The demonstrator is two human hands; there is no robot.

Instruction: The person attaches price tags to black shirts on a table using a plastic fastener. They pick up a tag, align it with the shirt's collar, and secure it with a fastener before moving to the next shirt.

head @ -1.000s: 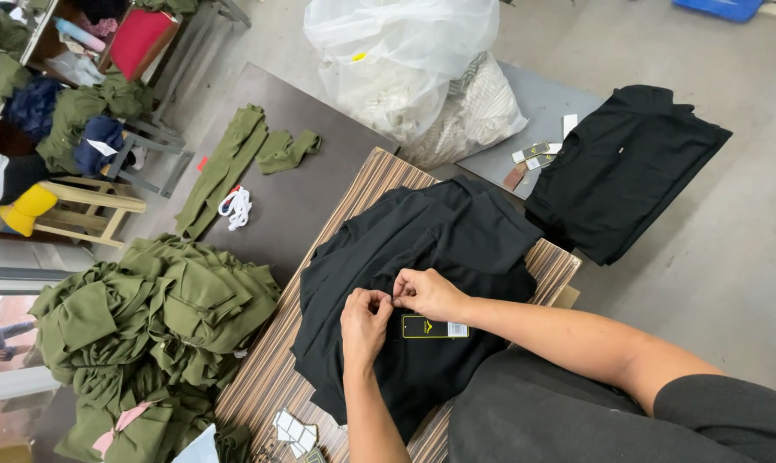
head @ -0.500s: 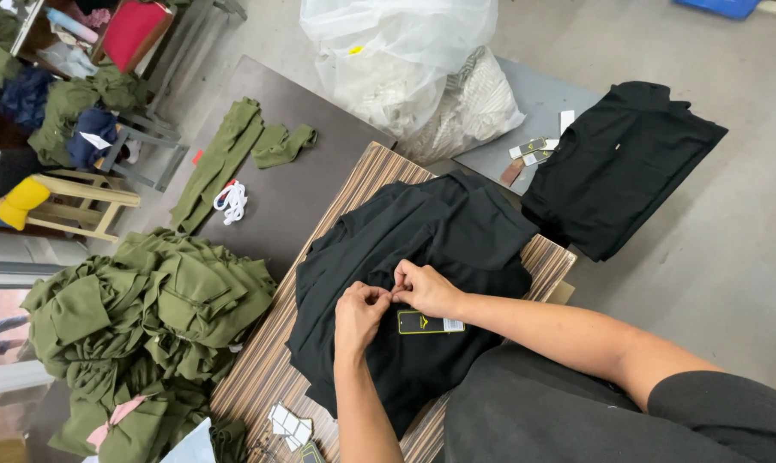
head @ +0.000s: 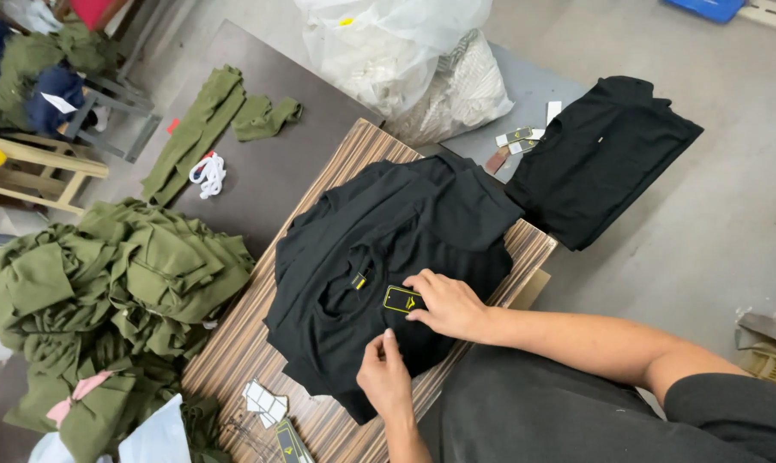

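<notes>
A black shirt [head: 405, 249] was spread on a striped board [head: 233, 360], its long axis running from the lower left to the upper right, with the neck opening turned toward the lower left. A small black tag [head: 402, 299] with a yellow edge was laid flat on the shirt just right of the neck opening. The right hand [head: 448, 304] was rested on the shirt with its fingers held together, the fingertips touching the tag's right edge. The left hand [head: 386, 377] was placed just below the tag, one finger stretched up toward it, the other fingers curled; whether anything was pinched could not be told. The shirt's lower edge was partly hidden by both hands. A second black shirt [head: 602, 154] was seen folded at the upper right, and a green heap [head: 105, 300] at the left, cut off by the frame.
</notes>
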